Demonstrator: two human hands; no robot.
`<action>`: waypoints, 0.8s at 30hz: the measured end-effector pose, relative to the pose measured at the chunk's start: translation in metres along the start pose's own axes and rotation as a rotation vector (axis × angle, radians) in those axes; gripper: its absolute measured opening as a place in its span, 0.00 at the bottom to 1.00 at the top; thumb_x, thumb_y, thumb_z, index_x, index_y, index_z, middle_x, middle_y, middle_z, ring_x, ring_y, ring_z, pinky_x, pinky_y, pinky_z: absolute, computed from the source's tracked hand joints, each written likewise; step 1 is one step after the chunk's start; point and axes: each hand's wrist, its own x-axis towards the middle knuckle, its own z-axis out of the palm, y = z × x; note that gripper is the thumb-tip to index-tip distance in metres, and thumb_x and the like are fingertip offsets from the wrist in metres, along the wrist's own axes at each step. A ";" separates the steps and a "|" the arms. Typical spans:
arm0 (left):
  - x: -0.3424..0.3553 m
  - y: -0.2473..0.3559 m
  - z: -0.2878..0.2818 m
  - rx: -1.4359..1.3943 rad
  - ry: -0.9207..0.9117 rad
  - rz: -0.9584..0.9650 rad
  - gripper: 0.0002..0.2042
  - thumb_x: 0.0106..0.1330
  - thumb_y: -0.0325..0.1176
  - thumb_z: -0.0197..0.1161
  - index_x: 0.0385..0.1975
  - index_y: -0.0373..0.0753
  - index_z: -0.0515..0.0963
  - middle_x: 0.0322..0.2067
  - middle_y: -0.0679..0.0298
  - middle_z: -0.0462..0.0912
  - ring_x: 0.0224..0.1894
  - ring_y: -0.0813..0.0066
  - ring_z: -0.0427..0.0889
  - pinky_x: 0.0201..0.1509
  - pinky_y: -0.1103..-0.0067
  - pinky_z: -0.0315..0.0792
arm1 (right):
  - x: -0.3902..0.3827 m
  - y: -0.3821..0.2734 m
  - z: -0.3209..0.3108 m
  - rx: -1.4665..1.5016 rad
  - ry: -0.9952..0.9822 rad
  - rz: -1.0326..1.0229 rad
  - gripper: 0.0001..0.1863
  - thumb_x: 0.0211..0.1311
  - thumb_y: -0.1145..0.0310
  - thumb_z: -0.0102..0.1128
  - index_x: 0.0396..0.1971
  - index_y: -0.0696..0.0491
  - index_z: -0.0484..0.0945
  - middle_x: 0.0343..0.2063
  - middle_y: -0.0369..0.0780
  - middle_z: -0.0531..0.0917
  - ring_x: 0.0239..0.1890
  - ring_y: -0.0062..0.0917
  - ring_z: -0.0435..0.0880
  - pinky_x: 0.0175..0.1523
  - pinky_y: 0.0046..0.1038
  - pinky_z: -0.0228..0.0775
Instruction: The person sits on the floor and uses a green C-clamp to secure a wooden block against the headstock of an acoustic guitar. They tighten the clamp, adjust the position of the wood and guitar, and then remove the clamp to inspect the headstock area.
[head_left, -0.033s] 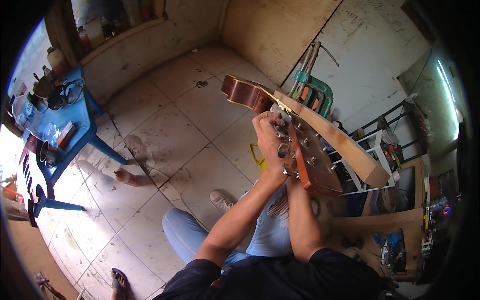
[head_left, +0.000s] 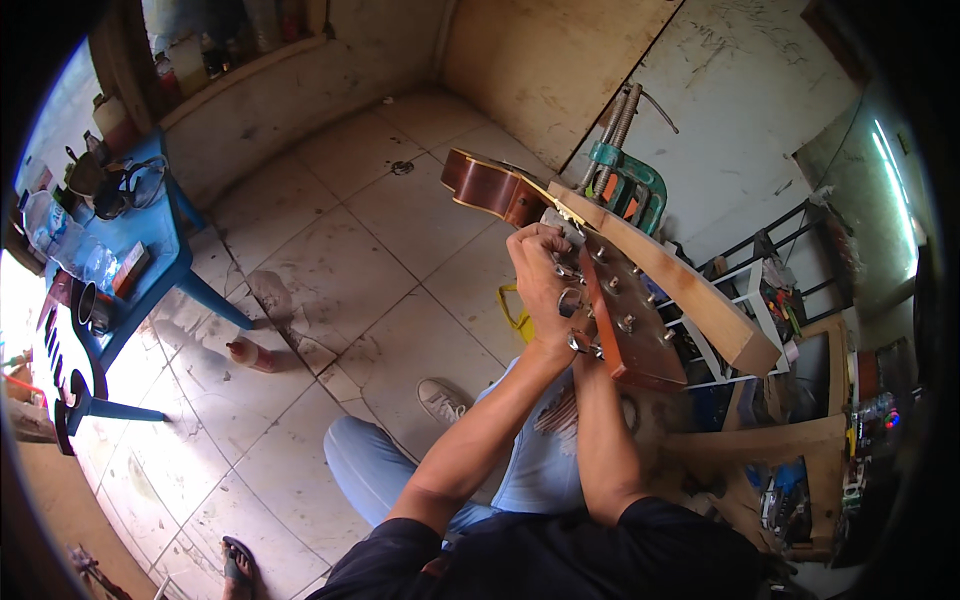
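An acoustic guitar with a dark reddish-brown body (head_left: 484, 184) stretches away from me, its headstock (head_left: 640, 335) towards me. Metal tuning machines line the headstock's left edge, and string posts stand on its face. My left hand (head_left: 541, 285) is closed beside the nut end, fingers curled against a small grey piece (head_left: 566, 229) whose kind I cannot make out. My right forearm (head_left: 606, 430) runs up behind the headstock, which hides that hand. Along the guitar's right side lies a long pale wooden bar (head_left: 690, 288), close to a green screw clamp (head_left: 640, 185).
On the left, a blue plastic table (head_left: 150, 250) carries bottles, goggles and plastic bags. A dark guitar-shaped body (head_left: 68, 350) leans by it. A bottle (head_left: 250, 354) lies on the tiled floor. Tools and a wooden frame (head_left: 760, 440) crowd the right side. Another person's sandalled foot (head_left: 238, 565) shows at lower left.
The guitar and its headstock have shifted very slightly. My left hand stays curled in the same place.
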 end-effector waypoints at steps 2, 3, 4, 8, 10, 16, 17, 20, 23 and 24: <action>-0.002 0.003 -0.001 -0.051 -0.039 -0.016 0.15 0.53 0.19 0.64 0.38 0.34 0.68 0.42 0.49 0.71 0.44 0.49 0.75 0.47 0.63 0.72 | -0.001 -0.003 0.003 -0.006 -0.003 -0.007 0.29 0.77 0.49 0.51 0.70 0.50 0.66 0.60 0.36 0.79 0.50 0.17 0.81 0.54 0.26 0.75; -0.004 0.005 -0.002 -0.060 -0.058 -0.022 0.15 0.52 0.20 0.64 0.38 0.34 0.67 0.42 0.48 0.70 0.45 0.48 0.75 0.48 0.63 0.72 | -0.002 -0.003 0.004 -0.009 -0.003 -0.008 0.29 0.77 0.49 0.51 0.69 0.50 0.66 0.60 0.36 0.79 0.50 0.17 0.81 0.54 0.27 0.75; -0.005 0.005 -0.003 -0.069 -0.076 -0.029 0.16 0.52 0.20 0.64 0.38 0.34 0.67 0.42 0.48 0.70 0.46 0.47 0.74 0.49 0.63 0.71 | -0.002 -0.005 0.004 -0.016 -0.004 -0.011 0.29 0.77 0.49 0.51 0.69 0.50 0.66 0.60 0.36 0.79 0.50 0.17 0.81 0.54 0.27 0.75; -0.008 0.005 -0.003 -0.104 -0.089 -0.048 0.17 0.49 0.19 0.63 0.39 0.34 0.67 0.42 0.48 0.68 0.47 0.46 0.73 0.51 0.62 0.70 | -0.003 -0.005 0.004 -0.028 -0.001 -0.013 0.29 0.77 0.49 0.51 0.69 0.50 0.66 0.60 0.36 0.79 0.50 0.17 0.81 0.54 0.27 0.75; -0.008 0.003 -0.006 -0.097 -0.089 -0.024 0.18 0.48 0.18 0.63 0.39 0.34 0.67 0.42 0.48 0.69 0.46 0.46 0.73 0.50 0.62 0.70 | -0.004 -0.004 0.005 -0.027 -0.002 -0.015 0.30 0.77 0.48 0.51 0.69 0.50 0.66 0.59 0.36 0.79 0.50 0.17 0.81 0.54 0.27 0.75; -0.008 0.010 -0.003 -0.119 -0.075 -0.052 0.17 0.49 0.18 0.63 0.38 0.34 0.67 0.41 0.48 0.69 0.45 0.46 0.74 0.48 0.63 0.71 | -0.006 -0.011 -0.001 -0.055 0.004 -0.023 0.30 0.77 0.48 0.51 0.69 0.50 0.66 0.59 0.36 0.79 0.51 0.18 0.81 0.54 0.28 0.75; -0.008 0.009 -0.003 -0.102 -0.069 -0.062 0.17 0.48 0.18 0.63 0.38 0.34 0.67 0.41 0.48 0.69 0.45 0.47 0.74 0.48 0.63 0.71 | -0.006 -0.011 -0.001 -0.057 0.005 -0.024 0.30 0.77 0.48 0.51 0.69 0.50 0.66 0.59 0.36 0.79 0.51 0.18 0.81 0.54 0.28 0.75; -0.013 0.007 -0.002 -0.068 -0.065 -0.088 0.18 0.46 0.17 0.64 0.37 0.34 0.67 0.41 0.49 0.70 0.45 0.48 0.74 0.47 0.62 0.71 | -0.009 -0.011 -0.003 -0.061 0.007 -0.023 0.30 0.76 0.48 0.51 0.69 0.50 0.66 0.59 0.36 0.79 0.51 0.18 0.81 0.54 0.28 0.75; -0.018 0.009 -0.001 -0.050 -0.088 -0.110 0.17 0.48 0.16 0.64 0.37 0.35 0.67 0.40 0.51 0.71 0.44 0.50 0.76 0.46 0.64 0.72 | -0.012 -0.014 -0.005 -0.077 0.013 -0.023 0.30 0.76 0.47 0.52 0.69 0.50 0.66 0.59 0.36 0.79 0.51 0.18 0.81 0.54 0.28 0.75; -0.021 0.011 -0.002 -0.028 -0.101 -0.123 0.14 0.52 0.15 0.61 0.36 0.35 0.67 0.40 0.51 0.71 0.44 0.52 0.78 0.45 0.65 0.74 | -0.013 -0.015 -0.006 -0.081 0.015 -0.024 0.30 0.76 0.47 0.52 0.69 0.50 0.67 0.59 0.36 0.79 0.51 0.18 0.81 0.54 0.28 0.75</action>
